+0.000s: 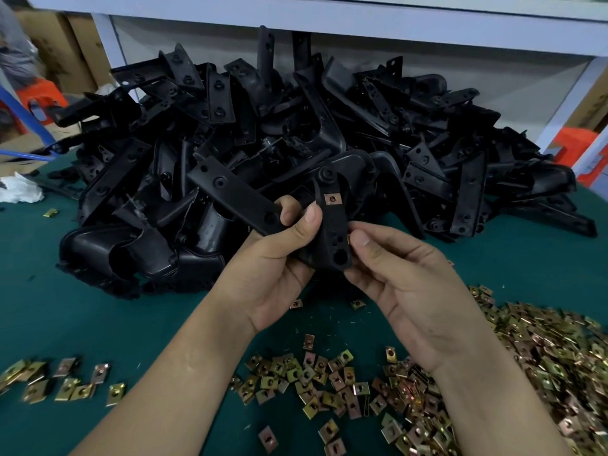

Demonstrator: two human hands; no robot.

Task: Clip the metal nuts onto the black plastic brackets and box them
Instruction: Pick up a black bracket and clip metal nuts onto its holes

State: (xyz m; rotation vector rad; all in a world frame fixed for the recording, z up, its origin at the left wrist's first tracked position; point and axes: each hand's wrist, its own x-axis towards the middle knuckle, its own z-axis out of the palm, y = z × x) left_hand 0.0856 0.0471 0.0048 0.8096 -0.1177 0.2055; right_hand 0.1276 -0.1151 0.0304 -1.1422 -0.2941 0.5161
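Meanwhile, left hand (273,268) fingers (311,218) grip 1 black bracket (332,232); right hand (404,291) pinches 1 nut (348,238) against it.

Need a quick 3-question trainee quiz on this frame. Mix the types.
1. True or false: the bracket in the left hand already carries one clipped nut.
2. Where on the table is the big heap of loose nuts? A: on the person's far left. B: on the person's right. C: behind the black pile.
3. Fill in: the right hand pinches the bracket at its ____ edge.

Key: 1 true; 2 B; 3 right.
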